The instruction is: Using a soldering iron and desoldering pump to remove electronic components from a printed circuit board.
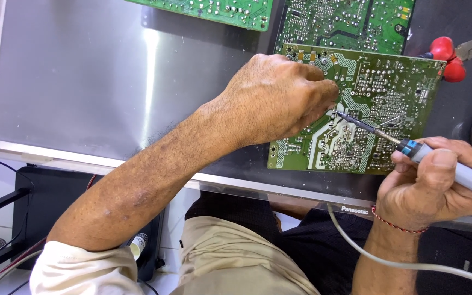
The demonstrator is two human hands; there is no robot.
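A green circuit board (381, 93) lies solder side up on a large flat panel (83, 82). My left hand (277, 98) rests on the board's left part with the fingers curled; whether they pinch something thin is hidden. My right hand (438, 180) grips a soldering iron (454, 166) with a grey handle and blue collar. Its metal tip touches the board near my left fingertips.
Two more green circuit boards (219, 8) (350, 22) lie at the top. Red-handled cutters (449, 57) sit at the upper right of the board. A grey cord (378, 257) runs from the iron across my lap. A black stand (45, 202) is at the lower left.
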